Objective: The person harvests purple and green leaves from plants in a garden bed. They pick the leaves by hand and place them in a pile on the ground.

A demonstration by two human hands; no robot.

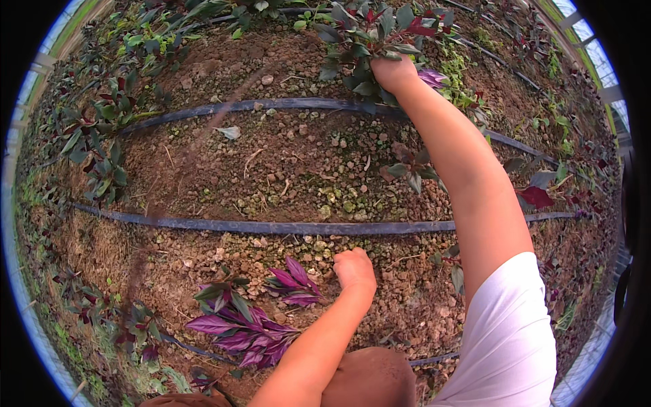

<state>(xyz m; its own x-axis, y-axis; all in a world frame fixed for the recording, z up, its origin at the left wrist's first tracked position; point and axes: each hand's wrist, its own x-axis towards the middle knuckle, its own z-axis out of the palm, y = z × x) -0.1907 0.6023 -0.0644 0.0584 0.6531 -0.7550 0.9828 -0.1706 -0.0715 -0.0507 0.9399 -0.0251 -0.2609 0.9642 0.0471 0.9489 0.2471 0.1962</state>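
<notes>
Low over the soil, my left hand [355, 269] has its fingers curled in, with nothing showing from it. Just left of it lies a cut sprig with purple leaves [295, 283]. A larger bunch of purple-leaved sprigs [249, 336] rests on the ground beside my left forearm. My right hand [394, 74] reaches forward into a leafy plant [371, 43] with dark green and red leaves. Foliage hides its fingers, so its grip cannot be made out. Purple leaves [432, 78] stick out just right of that wrist.
Black drip-irrigation tapes [285, 226] cross the crumbly brown soil [285, 168] from side to side. Similar plants [104, 152] grow at the left, and a small seedling [414, 168] stands under my right forearm. My brown-clad knee [376, 376] is at the bottom.
</notes>
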